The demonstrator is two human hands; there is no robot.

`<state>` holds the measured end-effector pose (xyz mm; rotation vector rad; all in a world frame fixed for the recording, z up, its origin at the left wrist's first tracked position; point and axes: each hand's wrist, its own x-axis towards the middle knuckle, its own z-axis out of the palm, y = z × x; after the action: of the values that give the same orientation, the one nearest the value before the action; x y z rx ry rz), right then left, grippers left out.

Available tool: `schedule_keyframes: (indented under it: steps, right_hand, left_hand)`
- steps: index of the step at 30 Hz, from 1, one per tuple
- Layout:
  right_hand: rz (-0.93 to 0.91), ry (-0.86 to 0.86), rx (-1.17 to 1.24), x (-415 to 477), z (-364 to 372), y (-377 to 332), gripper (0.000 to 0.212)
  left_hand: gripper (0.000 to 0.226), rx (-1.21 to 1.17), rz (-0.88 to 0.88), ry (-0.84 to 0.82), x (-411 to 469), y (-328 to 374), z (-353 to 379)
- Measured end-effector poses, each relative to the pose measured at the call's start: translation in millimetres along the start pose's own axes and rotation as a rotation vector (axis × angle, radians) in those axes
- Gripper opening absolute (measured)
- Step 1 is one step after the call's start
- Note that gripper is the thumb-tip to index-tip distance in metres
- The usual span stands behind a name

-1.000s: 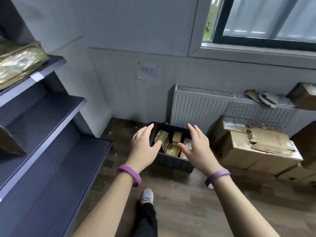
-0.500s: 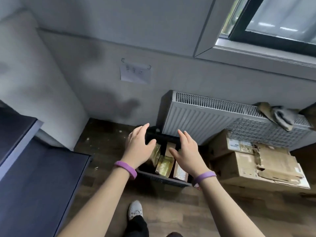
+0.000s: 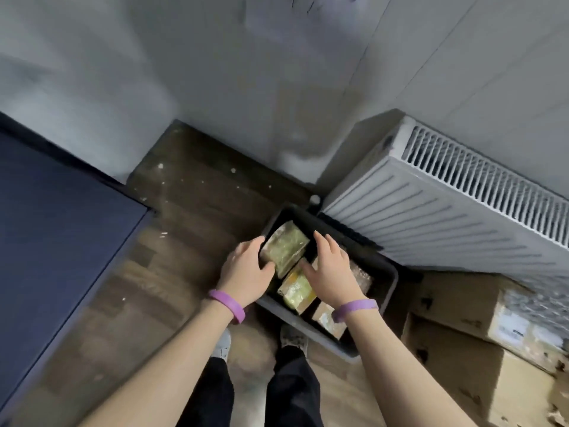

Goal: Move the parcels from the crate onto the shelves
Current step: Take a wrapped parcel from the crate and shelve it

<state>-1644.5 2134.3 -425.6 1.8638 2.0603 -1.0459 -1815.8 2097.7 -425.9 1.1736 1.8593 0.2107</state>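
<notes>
While I lean over the crate (image 3: 388, 285) on the floor (image 3: 191, 211), just beside the radiator (image 3: 431, 217), I have the gold parcel (image 3: 284, 248) at its far end between my palms. My left hand (image 3: 246, 272) curls round the parcel's left edge, thumb on its near corner. My right hand (image 3: 334, 272) lies flatter, fingers fairly straight against the parcel's right side, thumb touching its near edge. The parcel is inside the crate. A second parcel (image 3: 297, 291), also gold, and a brown one (image 3: 328, 318) lie nearer me in the crate. The shelf (image 3: 61, 229) is well apart on my left; boxes (image 3: 480, 365) stand to the crate's right.
</notes>
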Motion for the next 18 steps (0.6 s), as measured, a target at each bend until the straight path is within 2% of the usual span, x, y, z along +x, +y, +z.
schedule_keyframes:
  steps: [4, 8, 13, 15, 18]
  right_hand:
    - [0.017, -0.124, -0.049, 85, 53, 54, 0.068]
    - [0.037, -0.173, -0.097, 166, 117, 103, 0.068]
    - [0.038, -0.182, -0.104, 241, 191, 138, 0.068]
    - [0.055, -0.181, -0.053, 261, 210, 147, 0.072]
    - [0.088, -0.168, 0.097, 273, 222, 157, 0.077]
  left_hand:
    - [0.055, -0.001, -0.119, -0.048, 74, -43, 80]
    - [0.054, -0.008, -0.155, -0.074, 144, -88, 154]
    - [0.064, -0.075, -0.247, -0.097, 211, -140, 222]
    - [0.077, -0.172, -0.329, -0.103, 227, -155, 241]
    - [0.091, -0.508, -0.499, -0.111, 236, -162, 259]
